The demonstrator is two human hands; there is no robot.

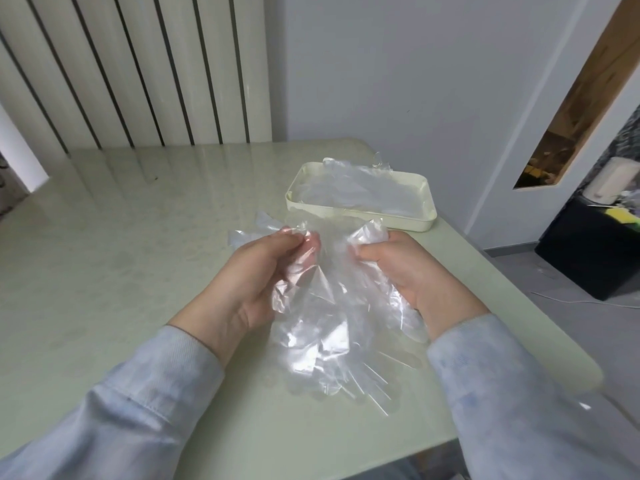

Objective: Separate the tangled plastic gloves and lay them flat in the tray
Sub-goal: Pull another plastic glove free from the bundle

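Head view, hands: left hand pinches a fold of clear film between thumb and fingertips; right hand grips a bunched wad in curled fingers.
Tangle: tangled gloves hang between both hands at frame centre, with loose glove fingers trailing onto the table at lower centre.
Tray: cream tray sits upper right of centre, beyond the hands; flat gloves lie in it, one edge over the far rim.
Handling: probably feather-light, limp, clingy and easily torn; best taken at a cuff edge, peeling one layer slowly.
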